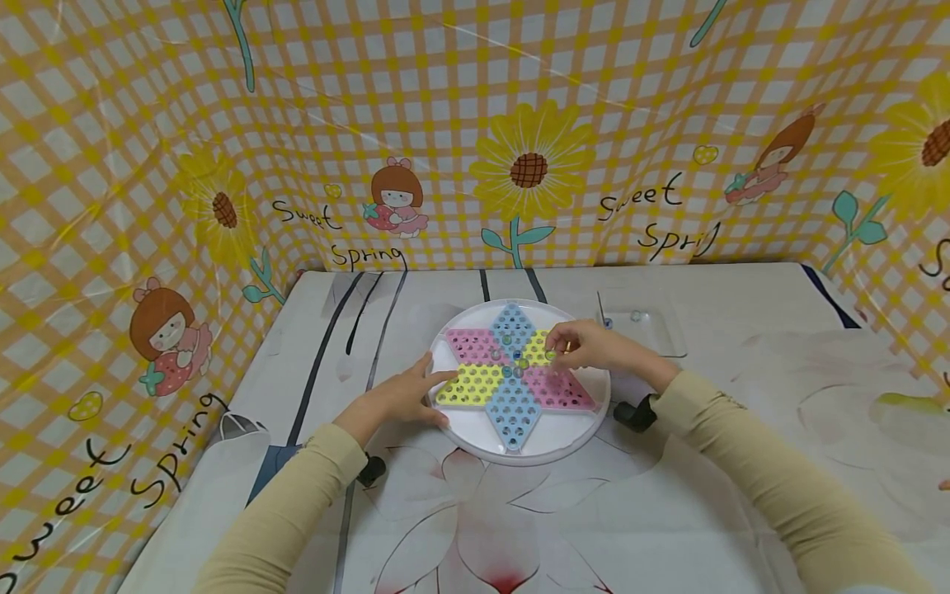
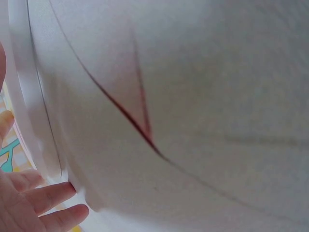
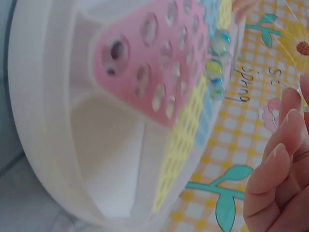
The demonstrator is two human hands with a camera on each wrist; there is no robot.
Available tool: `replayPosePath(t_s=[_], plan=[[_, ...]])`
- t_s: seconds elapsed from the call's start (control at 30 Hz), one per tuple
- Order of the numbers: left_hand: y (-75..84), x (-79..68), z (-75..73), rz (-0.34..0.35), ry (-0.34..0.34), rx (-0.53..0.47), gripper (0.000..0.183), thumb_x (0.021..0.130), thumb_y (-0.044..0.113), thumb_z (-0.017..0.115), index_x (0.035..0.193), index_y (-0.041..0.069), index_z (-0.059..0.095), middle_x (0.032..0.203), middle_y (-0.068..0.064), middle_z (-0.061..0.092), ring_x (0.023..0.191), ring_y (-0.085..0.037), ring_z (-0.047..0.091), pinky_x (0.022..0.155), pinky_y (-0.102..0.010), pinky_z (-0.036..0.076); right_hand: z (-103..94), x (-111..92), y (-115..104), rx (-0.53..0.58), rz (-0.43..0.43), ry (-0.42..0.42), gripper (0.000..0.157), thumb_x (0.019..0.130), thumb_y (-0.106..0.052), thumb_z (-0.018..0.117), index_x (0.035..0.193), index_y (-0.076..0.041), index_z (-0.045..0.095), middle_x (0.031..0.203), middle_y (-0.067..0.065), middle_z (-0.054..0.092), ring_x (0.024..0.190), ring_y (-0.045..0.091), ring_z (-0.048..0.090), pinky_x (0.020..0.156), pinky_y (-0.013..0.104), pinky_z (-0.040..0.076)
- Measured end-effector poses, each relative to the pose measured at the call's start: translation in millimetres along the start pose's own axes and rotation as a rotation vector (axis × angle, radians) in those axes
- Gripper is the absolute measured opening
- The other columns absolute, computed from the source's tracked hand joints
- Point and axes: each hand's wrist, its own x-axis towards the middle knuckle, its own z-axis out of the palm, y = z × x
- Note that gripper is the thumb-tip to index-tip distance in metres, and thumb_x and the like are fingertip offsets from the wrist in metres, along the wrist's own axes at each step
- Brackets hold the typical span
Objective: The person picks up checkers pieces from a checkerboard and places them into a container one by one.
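Note:
A round white Chinese checkers board lies on the table, its star of pink, yellow and blue sections full of holes. Several glass marbles sit around the star's middle; they also show beyond the pink section in the right wrist view. My left hand rests at the board's left rim with fingers spread, the thumb low along the edge. Over the yellow section on the right, my right hand has its fingers curled and pinches a yellow-green marble, mostly covered by the fingertips.
Behind the right hand stands a clear plastic tray with a few marbles in it. A white and blue item lies at the table's left. Checked sunflower cloth hangs along the back and sides.

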Motion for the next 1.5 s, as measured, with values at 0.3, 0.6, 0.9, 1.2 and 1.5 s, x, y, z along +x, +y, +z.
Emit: replayPosePath(t_s=[0.3,0.6,0.9,1.2,1.5], plan=[[0.0,0.2,0.0,0.0,0.0,0.002,0.079,0.074,0.048,0.069,0.142,0.034,0.032,0.152,-0.021,0.001,0.1,-0.025,0.059,0.096,-0.046,0.041,-21.7,-6.1,0.6,-0.006,0.024,0.054,0.022,0.084,-0.011,0.065,0.1,0.0,0.057,0.082,0.006,0.057,0.065,0.015,0.051,0.058,0.03,0.047],[-1.0,1.0,0.5,0.007,-0.001,-0.003,0.079,0.073,0.049,0.069,0.142,0.033,0.032,0.152,-0.022,0.001,0.091,-0.02,0.06,0.093,-0.044,0.043,-42.5,-9.1,3.3,-0.018,0.071,0.125,0.023,0.084,-0.016,0.065,0.101,-0.003,0.057,0.085,0.008,0.057,0.067,0.016,0.051,0.058,0.031,0.047],[-1.2,0.5,1.2,0.01,0.006,0.001,0.079,0.073,0.049,0.069,0.142,0.033,0.033,0.152,-0.022,0.001,0.094,-0.022,0.06,0.094,-0.045,0.042,-62.7,-10.5,11.3,-0.02,0.115,0.167,0.033,0.086,-0.025,0.064,0.107,-0.001,0.055,0.086,0.007,0.056,0.069,0.017,0.054,0.06,0.027,0.047],[-1.3,-0.4,0.9,0.016,0.009,0.003,0.079,0.074,0.049,0.069,0.142,0.033,0.033,0.152,-0.022,0.001,0.093,-0.022,0.061,0.095,-0.045,0.042,-79.3,-13.0,26.5,0.012,0.156,0.215,0.035,0.088,-0.024,0.061,0.112,0.0,0.051,0.091,0.01,0.054,0.071,0.018,0.055,0.059,0.027,0.048],[-4.2,0.3,1.9,0.021,0.017,-0.007,0.079,0.073,0.049,0.069,0.142,0.032,0.033,0.151,-0.023,0.002,0.102,-0.027,0.058,0.097,-0.048,0.039,-91.1,-18.3,41.2,0.061,0.23,0.302,0.045,0.088,-0.032,0.061,0.117,0.001,0.048,0.089,0.004,0.053,0.069,0.015,0.055,0.061,0.029,0.047]])
